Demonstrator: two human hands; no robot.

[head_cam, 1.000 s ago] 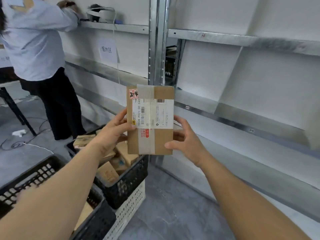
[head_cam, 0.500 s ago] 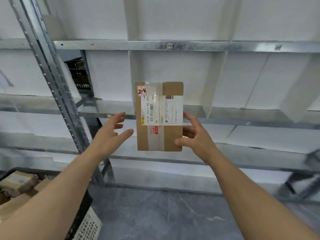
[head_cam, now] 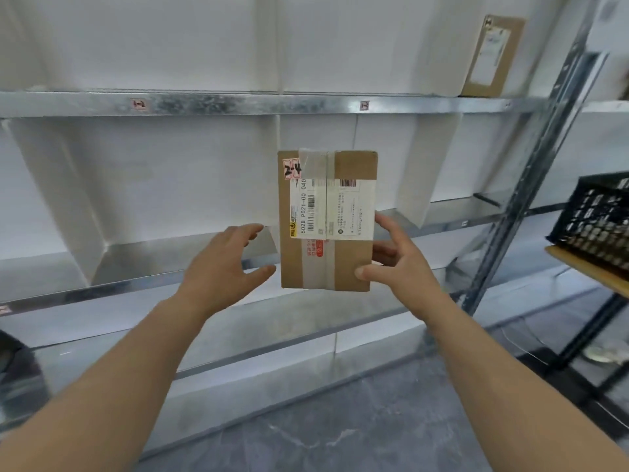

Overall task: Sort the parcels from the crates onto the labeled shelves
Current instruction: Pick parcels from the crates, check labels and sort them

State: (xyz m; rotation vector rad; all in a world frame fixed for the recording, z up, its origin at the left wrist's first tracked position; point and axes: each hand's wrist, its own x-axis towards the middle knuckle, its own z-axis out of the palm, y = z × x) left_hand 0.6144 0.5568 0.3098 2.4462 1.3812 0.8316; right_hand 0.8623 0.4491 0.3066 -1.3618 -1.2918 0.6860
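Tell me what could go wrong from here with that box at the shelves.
Drop: only the right hand pinches the box by its lower right edge; the left hand is open beside it, so it could tip out.
Wrong slot: the box's sticker seems to read 2-4, but the shelf tags are too blurred to read.

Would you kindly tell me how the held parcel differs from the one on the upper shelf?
The held parcel is gripped upright by the right hand; the shelf parcel stands tilted on the upper shelf. The held parcel's label nearly spans its width; the shelf parcel's is narrower. Both are brown cardboard.
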